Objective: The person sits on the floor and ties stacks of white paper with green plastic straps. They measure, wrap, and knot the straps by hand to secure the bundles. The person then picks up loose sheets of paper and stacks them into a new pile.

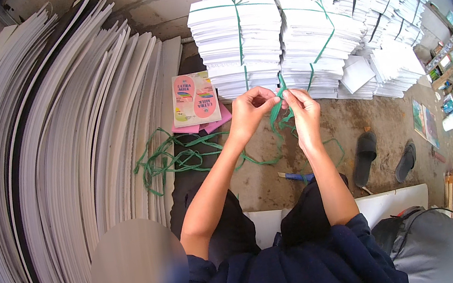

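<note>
**Head view: green strap pinched between both hands**

Head camera looks down on a seated person whose forearms rise from the lower edge to meet in the middle of the picture. The left hand (249, 110) and the right hand (302, 109) are raised close together, each with fingertips pinched shut on the same green plastic strap (276, 112) — a thin, flat, glossy band that hangs down between the hands in a narrow loop and trails onto the concrete floor (345, 119).

As a judgement, the work with this strap looks to be in its middle: the strand is gripped and being worked at the fingertips, but no finished knot can be made out there, and it binds nothing yet. More of the same strap lies in a loose tangle (174, 157) on the floor to the person's left — unused, it seems. Beyond the hands, stacks of white sheets (237, 30) stand already tied with green bands crossed over them.

A pink printed carton flat (194, 98) lies near the stacks, large white boards (63, 135) lean at the left, and a pair of dark sandals (365, 155) sits at the right.
</note>
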`<action>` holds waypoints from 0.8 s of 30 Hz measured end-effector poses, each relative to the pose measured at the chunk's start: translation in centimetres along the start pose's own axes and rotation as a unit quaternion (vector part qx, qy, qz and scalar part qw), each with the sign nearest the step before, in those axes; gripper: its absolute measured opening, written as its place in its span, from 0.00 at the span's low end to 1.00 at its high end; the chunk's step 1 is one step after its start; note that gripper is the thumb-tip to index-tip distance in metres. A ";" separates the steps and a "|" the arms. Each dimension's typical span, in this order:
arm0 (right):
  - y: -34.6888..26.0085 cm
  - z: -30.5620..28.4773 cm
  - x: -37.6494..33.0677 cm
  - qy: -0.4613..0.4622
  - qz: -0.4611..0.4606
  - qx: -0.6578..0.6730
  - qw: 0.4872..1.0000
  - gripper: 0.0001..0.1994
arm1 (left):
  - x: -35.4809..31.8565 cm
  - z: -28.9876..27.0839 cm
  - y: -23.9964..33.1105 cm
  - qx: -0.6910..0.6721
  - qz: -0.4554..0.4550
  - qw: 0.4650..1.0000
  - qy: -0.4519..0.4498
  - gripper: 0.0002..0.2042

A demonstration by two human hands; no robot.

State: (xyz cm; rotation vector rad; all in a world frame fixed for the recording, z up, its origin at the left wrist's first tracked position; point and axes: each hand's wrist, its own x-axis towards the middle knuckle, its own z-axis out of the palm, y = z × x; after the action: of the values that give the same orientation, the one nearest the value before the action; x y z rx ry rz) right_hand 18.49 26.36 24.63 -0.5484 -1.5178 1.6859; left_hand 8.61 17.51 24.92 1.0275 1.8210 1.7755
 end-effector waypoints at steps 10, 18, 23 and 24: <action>0.9 -0.4 0.3 0.042 -0.056 -0.019 0.997 0.07 | -0.1 1.1 0.2 -0.024 -0.005 1.000 -0.016 0.07; 0.9 -0.5 0.3 0.045 -0.136 -0.137 0.980 0.07 | -0.1 1.9 -0.1 -0.026 0.043 0.997 0.052 0.06; 0.8 -0.5 0.2 0.047 -0.103 -0.089 0.990 0.07 | -0.2 1.7 0.2 0.001 0.046 0.997 0.057 0.06; 0.1 -0.1 0.0 0.042 -0.089 -0.067 0.993 0.08 | -0.2 1.8 0.1 0.003 0.055 0.996 0.063 0.06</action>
State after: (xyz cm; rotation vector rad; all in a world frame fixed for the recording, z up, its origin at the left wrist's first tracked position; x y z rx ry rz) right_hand 18.53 26.48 24.48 -0.5298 -1.5778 1.4162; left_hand 10.05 18.57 24.74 1.0586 1.8771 1.9422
